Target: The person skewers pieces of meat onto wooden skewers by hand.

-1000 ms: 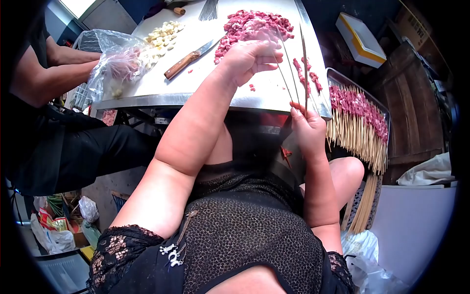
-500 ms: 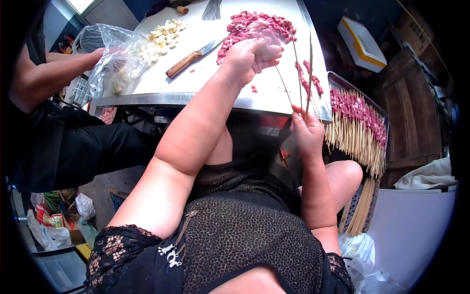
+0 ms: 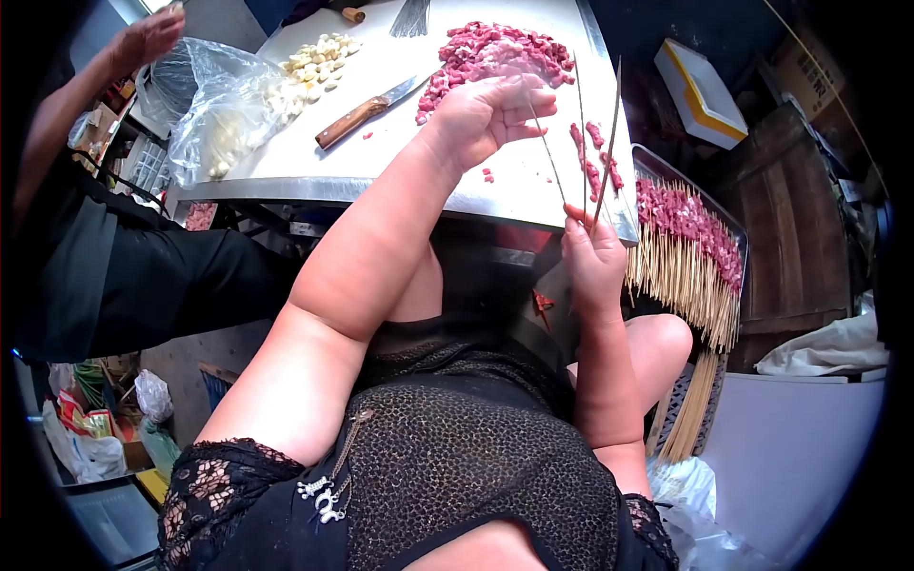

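Observation:
My left hand [image 3: 481,124] is over the table [image 3: 409,186], just in front of a pile of raw meat pieces [image 3: 505,52]. Its fingers are apart and slightly curled, the tip of one thin skewer crosses them, and I see no meat in them. Near the table's right front corner, my right hand [image 3: 595,262] pinches several long skewers [image 3: 583,143] by their lower ends, and they fan upward. Behind them, short meat-threaded skewers [image 3: 592,171] lie on the table. A tray [image 3: 745,233] at the right holds rows of meat skewers [image 3: 681,228].
A wooden-handled knife [image 3: 367,114] lies left of the meat, near peeled pale cloves [image 3: 319,62] and a clear plastic bag [image 3: 224,105]. A co-worker's hand [image 3: 148,38] is raised at the upper left. Bare sticks [image 3: 693,409] lie below the tray. A white-and-yellow box [image 3: 700,90] stands behind.
The co-worker's hand has come out of the plastic bag and risen to the upper left. My hands have barely moved; the skewers in my right hand lean slightly more to the right.

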Tool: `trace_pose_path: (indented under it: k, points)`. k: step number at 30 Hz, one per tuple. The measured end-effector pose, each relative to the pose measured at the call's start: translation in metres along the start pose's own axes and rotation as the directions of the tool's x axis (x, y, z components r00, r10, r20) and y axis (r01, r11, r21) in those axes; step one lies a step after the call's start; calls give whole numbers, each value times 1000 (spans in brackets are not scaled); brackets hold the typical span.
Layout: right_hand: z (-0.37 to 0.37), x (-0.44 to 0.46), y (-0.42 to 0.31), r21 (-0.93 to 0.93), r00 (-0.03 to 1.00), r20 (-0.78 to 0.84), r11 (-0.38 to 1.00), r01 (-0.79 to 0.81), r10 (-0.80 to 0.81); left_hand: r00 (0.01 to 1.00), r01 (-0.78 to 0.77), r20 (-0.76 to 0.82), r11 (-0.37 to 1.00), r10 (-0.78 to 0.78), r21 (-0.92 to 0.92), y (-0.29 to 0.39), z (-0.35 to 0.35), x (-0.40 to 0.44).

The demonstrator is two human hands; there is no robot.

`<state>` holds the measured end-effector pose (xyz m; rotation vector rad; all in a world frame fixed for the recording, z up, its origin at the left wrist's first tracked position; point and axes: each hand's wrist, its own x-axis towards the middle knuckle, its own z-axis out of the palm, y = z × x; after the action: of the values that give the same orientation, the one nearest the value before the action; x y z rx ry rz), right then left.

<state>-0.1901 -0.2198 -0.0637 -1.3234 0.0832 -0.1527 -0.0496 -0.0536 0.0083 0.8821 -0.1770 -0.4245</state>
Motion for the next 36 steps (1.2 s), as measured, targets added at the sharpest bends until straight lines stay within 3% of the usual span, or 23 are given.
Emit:
trace_pose_path:
  k: [2, 4, 5, 7, 10, 15, 22, 28, 36]
  points:
    - [1, 1, -1, -18, 999, -25, 1000, 20, -21, 999, -15, -29, 999, 16, 50, 0, 2, -1]
    - [2, 3, 2, -193, 982, -104, 972, 134, -156, 998, 7, -56, 1000, -5, 29, 0, -2, -1]
    - [1, 3, 3, -192, 982, -104, 972, 135, -157, 996, 29, -83, 1000, -28, 9, 0, -4, -1]
    - [-2, 2, 4, -382, 968, -72, 903, 195, -240, 997, 13, -81, 998, -8, 56, 2, -2, -2]
    - [3, 1, 1, -451, 948, -48, 853, 261, -315, 994, -28, -99, 988, 43, 150, 2, -2, -2]
    - [3, -2, 0, -447, 979, -15, 877, 177, -206, 986, -54, -148, 981, 82, 189, -2, -12, 3]
    - [4, -6, -11, -429, 989, 9, 893, 137, -147, 944, -196, -259, 979, 205, 60, 2, -11, 8]
    - [4, -8, -14, -387, 998, -22, 921, 50, -63, 953, -157, -240, 980, 183, 124, 1, -10, 6]
    - [2, -5, -2, -348, 993, -54, 934, 83, -108, 970, -105, -210, 991, 120, 81, -5, -4, 4]
